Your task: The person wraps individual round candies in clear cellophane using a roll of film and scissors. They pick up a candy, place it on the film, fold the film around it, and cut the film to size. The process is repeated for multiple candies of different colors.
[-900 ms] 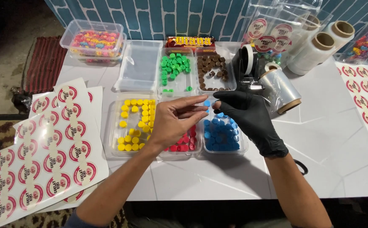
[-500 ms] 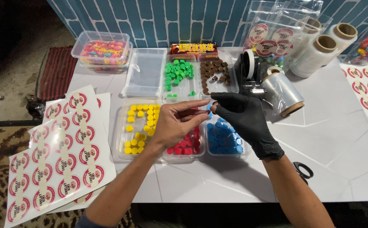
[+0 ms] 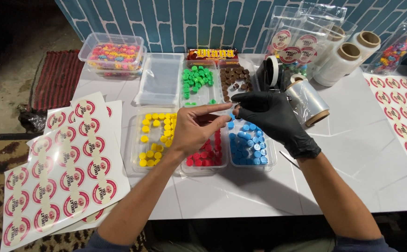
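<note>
A small blue piece (image 3: 232, 116) was pinched betw. bare left hand (image 3: 196, 133) & gloved right hand (image 3: 271, 119), above blue tray (image 3: 251, 144), prob. for inspection; other fingers loosely curled.

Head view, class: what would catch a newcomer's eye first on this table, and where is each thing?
At the centre, a bare left hand and a black-gloved right hand meet fingertip to fingertip above clear trays of coloured pieces: yellow, red, blue, green and brown. Sheets of round red-and-white stickers fan out at the left edge. Rolls of clear film stand at the back right.
</note>
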